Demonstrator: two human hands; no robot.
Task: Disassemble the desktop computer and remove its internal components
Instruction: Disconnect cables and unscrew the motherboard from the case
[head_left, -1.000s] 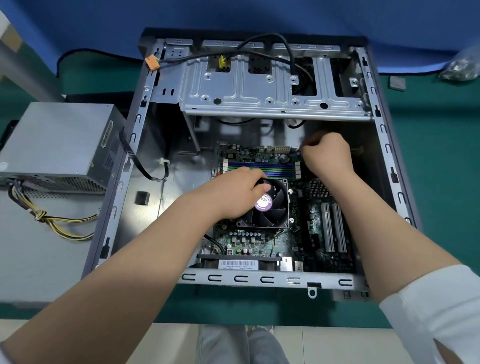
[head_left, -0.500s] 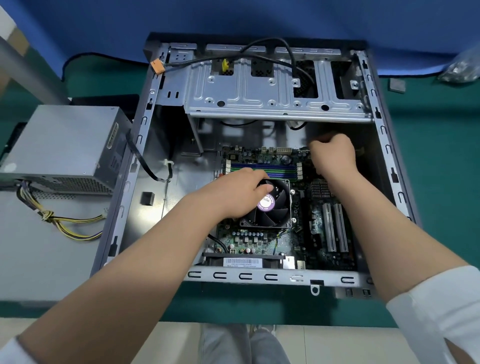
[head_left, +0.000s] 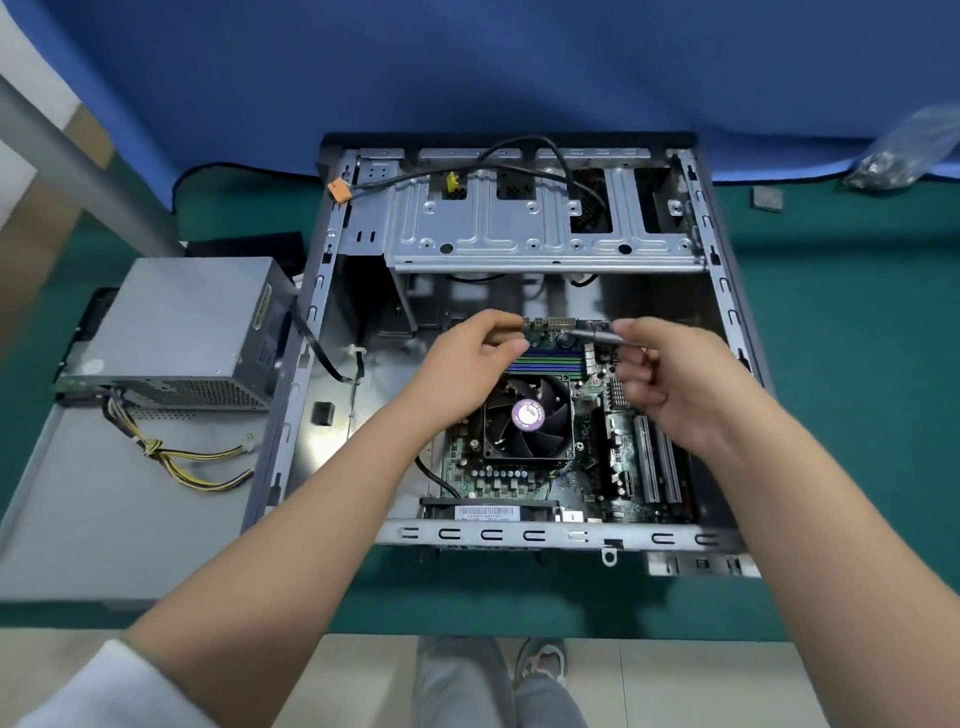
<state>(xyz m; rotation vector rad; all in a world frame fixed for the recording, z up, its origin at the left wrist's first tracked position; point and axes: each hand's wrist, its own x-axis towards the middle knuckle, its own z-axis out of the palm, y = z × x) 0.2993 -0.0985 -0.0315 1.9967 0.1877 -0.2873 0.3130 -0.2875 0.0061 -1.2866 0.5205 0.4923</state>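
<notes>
Hands raised off the motherboard (head_left: 524, 478) at frame centre: right hand (head_left: 670, 374) now pinches a screwdriver (head_left: 597, 336), left hand (head_left: 475, 358) pinching near its tip, contents unclear. Likely a screw just came free.

Right hand (head_left: 670, 379) motion-blurred — the slim grey tool (head_left: 597, 336) it grips is smeared, tip type unreadable. Left hand (head_left: 467, 364) covers the motherboard's (head_left: 519, 467) upper-left corner. Fan sticker (head_left: 528, 414) text too small. Plastic bag (head_left: 904, 150) cut by right edge, contents unclear.
</notes>
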